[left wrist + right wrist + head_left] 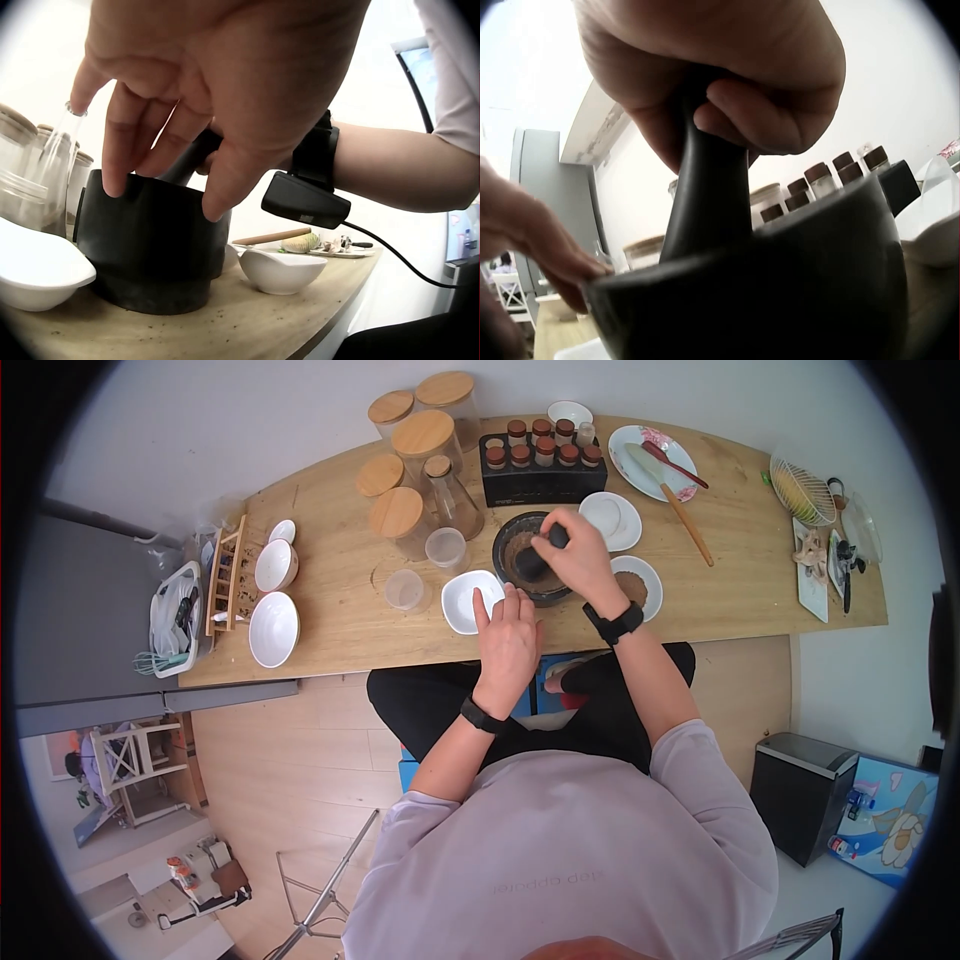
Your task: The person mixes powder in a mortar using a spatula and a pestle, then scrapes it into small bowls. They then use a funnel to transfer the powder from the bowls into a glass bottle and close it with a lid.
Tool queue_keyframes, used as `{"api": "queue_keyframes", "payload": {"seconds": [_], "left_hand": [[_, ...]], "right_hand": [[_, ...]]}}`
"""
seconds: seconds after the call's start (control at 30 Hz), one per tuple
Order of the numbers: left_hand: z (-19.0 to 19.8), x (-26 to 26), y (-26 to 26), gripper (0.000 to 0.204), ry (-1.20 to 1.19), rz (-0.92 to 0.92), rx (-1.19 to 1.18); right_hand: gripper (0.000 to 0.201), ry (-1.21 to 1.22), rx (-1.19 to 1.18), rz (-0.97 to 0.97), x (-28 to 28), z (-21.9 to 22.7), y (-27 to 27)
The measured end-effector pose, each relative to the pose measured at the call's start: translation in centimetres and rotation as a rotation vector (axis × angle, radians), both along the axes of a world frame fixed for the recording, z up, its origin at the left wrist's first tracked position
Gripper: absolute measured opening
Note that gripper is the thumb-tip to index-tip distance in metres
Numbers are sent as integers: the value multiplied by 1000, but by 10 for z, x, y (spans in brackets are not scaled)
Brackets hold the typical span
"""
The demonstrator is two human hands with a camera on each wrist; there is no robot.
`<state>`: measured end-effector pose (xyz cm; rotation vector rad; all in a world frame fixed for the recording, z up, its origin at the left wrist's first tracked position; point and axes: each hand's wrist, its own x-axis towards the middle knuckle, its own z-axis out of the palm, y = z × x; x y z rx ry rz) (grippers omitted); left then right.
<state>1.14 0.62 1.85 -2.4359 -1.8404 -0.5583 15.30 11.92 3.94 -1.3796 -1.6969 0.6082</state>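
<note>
My right hand (582,558) grips the black pestle (709,191), whose lower end stands tilted inside the dark stone mortar (150,244). Brown ground matter (517,548) lines the mortar's bowl. At the mortar's near left rim, my left hand (510,642) rests with its fingers extended and fingertips touching the edge. Beside that hand sits a white squarish bowl (458,618). On the mortar's right is a white bowl (655,582) with brown powder in it, partly hidden by my right wrist. The pestle's top is wrapped in my right fingers.
Behind the mortar stands a black rack (545,488) of spice jars. Wood-lidded canisters (398,515) and plastic cups (404,590) are at left. White saucers (625,530), a floral plate (620,445) and a wooden-handled spatula (690,530) lie to the right. White bowls (274,630) line the left end.
</note>
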Motion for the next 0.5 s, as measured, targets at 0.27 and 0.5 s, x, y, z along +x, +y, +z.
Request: {"api": "queue_keyframes", "payload": {"seconds": [0.27,0.5], "left_hand": [[2,-2,-1,51,-10,-9,4],[3,-1,0,53,11,-2,-42]], "right_hand": [[21,140,-44,-48,6,5,8],[23,-109,-5,26,-4,2,9]]}}
